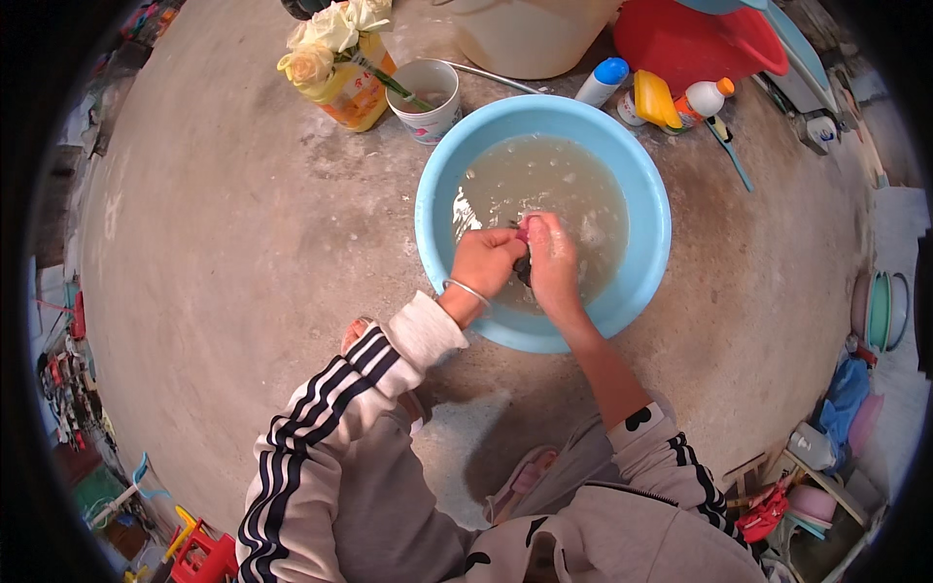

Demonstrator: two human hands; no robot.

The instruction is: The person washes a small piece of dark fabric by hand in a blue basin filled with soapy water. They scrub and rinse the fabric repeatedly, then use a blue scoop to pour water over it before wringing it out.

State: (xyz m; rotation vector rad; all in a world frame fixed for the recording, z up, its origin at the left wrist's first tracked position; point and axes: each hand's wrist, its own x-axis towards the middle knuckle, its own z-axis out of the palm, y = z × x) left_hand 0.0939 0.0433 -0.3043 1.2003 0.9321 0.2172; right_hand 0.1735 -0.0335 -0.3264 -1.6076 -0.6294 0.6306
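Observation:
A light blue plastic basin (641, 291) stands on the concrete floor in front of me, with cloudy, sudsy water (547, 171) in it. Over the water, both hands grip one small dark and pink cloth item (522, 268), mostly hidden by my fingers. My left hand (487, 259), with a silver bangle (467, 289) at the wrist, pinches it from the left side. Wet and partly curled, my right hand (552, 255) holds it from the right. Exactly what the item is I cannot tell.
Beyond the basin stand a white cup (425, 109) with rose stems, a yellow jug (357, 91), a blue-capped bottle (602, 81), an orange-capped bottle (703, 100) and a yellow container (654, 98). A blue toothbrush (732, 157) lies to their right. Behind are a pale bucket (532, 36) and red basin (692, 44).

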